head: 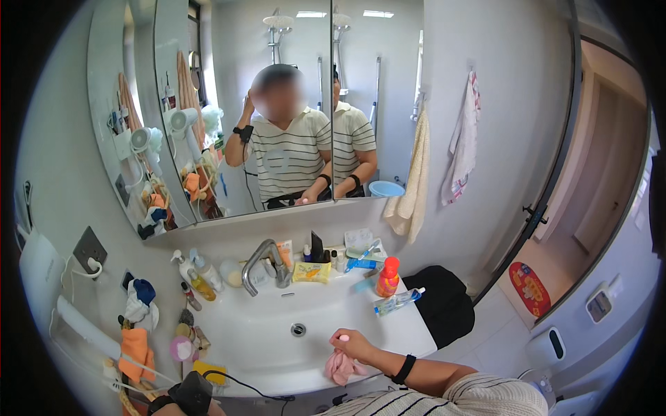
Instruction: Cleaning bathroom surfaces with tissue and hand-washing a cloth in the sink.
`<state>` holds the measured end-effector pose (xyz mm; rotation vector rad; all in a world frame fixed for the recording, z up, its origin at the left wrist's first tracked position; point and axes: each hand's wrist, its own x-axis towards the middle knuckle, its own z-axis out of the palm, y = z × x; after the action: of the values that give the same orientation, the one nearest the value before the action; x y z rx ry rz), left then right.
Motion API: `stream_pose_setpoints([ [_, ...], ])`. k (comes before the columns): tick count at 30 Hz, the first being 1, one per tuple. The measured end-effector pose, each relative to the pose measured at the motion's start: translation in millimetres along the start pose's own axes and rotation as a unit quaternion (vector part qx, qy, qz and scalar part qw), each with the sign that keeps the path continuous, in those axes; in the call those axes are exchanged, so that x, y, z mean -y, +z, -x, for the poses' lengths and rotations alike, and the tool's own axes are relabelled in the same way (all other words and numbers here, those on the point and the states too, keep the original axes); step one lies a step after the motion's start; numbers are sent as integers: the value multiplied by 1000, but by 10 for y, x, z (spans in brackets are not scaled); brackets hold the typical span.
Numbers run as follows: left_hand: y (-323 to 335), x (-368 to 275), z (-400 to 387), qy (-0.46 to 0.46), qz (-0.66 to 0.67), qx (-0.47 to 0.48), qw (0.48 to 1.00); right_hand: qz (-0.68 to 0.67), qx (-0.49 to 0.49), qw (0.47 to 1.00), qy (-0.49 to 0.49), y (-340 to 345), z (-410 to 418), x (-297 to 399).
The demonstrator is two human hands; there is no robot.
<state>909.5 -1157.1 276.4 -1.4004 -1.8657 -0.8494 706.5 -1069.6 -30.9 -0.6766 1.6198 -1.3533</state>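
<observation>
My right hand (354, 344) is closed on a crumpled pink cloth (341, 367) that hangs over the front right rim of the white washbasin (260, 333). A small pink piece shows at the top of the fist; whether it belongs to the cloth I cannot tell. My left hand is out of direct view at the bottom left, where a black device (193, 391) strapped to the wrist shows. In the mirror (234, 182) that hand is raised beside the head, its fingers too small to make out. Ahead of the right hand lie a toothpaste tube (398, 302) and a red-orange bottle (388, 278).
A chrome faucet (260, 265) rises behind the drain (298, 329). Pump bottles (205, 270) stand at the back left. A yellow packet (311, 272) and a blue toothbrush (362, 256) are on the back ledge. A black cable (250, 386) crosses the front rim. Towels (411, 182) hang on the right.
</observation>
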Motion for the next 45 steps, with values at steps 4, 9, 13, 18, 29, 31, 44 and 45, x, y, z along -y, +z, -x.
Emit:
stream_pose_setpoints([
  [4, 25, 4, 67, 6, 21, 20, 1000, 11, 8, 1000, -4, -17, -37, -9],
  [9, 81, 54, 142, 20, 62, 45, 997, 13, 24, 1000, -3, 41, -30, 88],
  [13, 159, 81, 168, 24, 93, 67, 993, 22, 45, 999, -11, 18, -147, 15],
  [18, 228, -27, 224, -1, 101, 98, 990, -40, 112, 993, -16, -63, -238, 67],
  [29, 1471, 1032, 1847, -641, 6, -554, 531, 186, 50, 954, -231, -68, -24, 838],
  [31, 1633, 1100, 1929, -613, 379, -548, 425, 274, 209, 802, -487, -18, 28, 981],
  [44, 1882, 1254, 1700, -369, 208, -802, 422, -58, 159, 950, -263, -249, 26, 685],
  [45, 1853, 1270, 1674, -370, 209, -800, 423, -247, 104, 952, -146, -243, 6, 677],
])
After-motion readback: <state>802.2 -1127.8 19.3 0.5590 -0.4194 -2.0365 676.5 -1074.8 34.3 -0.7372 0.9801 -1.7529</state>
